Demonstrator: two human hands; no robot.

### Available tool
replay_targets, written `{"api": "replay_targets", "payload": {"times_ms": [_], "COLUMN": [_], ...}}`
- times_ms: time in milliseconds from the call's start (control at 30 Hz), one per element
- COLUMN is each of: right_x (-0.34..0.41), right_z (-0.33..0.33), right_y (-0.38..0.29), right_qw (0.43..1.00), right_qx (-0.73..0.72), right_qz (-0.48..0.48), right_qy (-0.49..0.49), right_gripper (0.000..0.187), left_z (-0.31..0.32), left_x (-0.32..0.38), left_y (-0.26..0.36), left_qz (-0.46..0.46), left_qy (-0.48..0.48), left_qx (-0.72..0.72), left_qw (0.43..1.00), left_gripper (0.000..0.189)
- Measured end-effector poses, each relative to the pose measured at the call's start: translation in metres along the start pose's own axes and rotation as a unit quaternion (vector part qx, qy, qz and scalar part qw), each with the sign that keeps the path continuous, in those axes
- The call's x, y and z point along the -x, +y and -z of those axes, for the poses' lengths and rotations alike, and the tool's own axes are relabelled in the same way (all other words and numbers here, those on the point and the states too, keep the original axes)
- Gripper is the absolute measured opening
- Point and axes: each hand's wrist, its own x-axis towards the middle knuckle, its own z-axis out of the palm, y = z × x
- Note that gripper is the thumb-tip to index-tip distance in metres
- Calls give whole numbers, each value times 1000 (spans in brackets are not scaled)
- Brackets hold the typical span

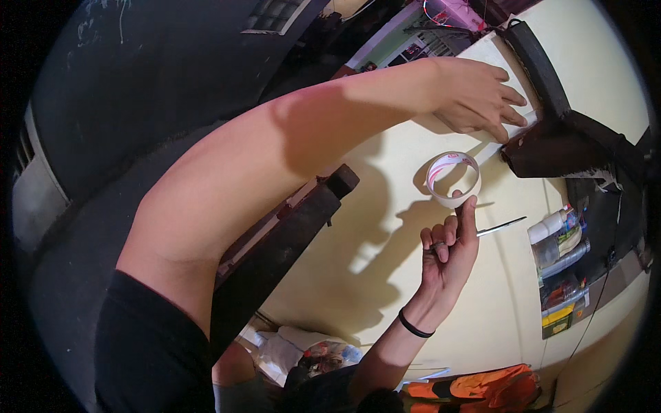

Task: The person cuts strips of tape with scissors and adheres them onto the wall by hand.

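My left hand (477,100) reaches across the top, palm down, its spread fingertips on a white sheet or panel (477,51) beside a dark beam (537,67). Nothing shows in its grasp. Lower down, my right hand (452,235), a black band on its wrist, pinches a roll of clear adhesive tape (472,186) between thumb and finger. From the roll a pale strip of tape (488,151) seems to run up towards my left fingertips. Scissors are also in my right hand, their handle around a finger and their metal blade (501,226) pointing right.
A cream wall (330,273) lies behind both hands. A dark beam (289,232) passes under my left forearm. At right are a dark ledge (552,152) and a wall recess with several bottles (547,227). An orange-and-black bag or garment (485,387) and plastic bags (320,356) lie along the bottom.
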Motion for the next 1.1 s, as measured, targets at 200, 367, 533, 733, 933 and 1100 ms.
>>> {"api": "replay_targets", "payload": {"times_ms": [200, 367, 533, 733, 933, 1100], "right_x": [7, 3, 13, 9, 9, 4], "right_z": [-3, 1, -7, -3, -3, -4], "right_y": [0, 2, -2, 3, 7, 9], "right_qw": [998, 998, 995, 996, 992, 990], "right_qx": [53, 40, 71, 59, 88, 100], "right_qz": [36, 43, 64, 68, 88, 91], "right_qy": [22, 21, 23, 21, 25, 32], "right_gripper": [51, 51, 52, 52, 50, 46], "left_z": [-2, -5, -5, -10, -12, -8], "left_x": [9, 13, 13, 14, 17, 11], "left_y": [1, 3, 3, 4, 8, 6], "left_qz": [-10, -10, -6, -5, 13, 0], "left_qy": [-2, 5, 1, 11, 27, 12], "left_qx": [8, 15, 16, 6, -5, -9], "left_qw": [1000, 1000, 1000, 1000, 1000, 1000], "left_gripper": [50, 53, 54, 54, 53, 54]}}
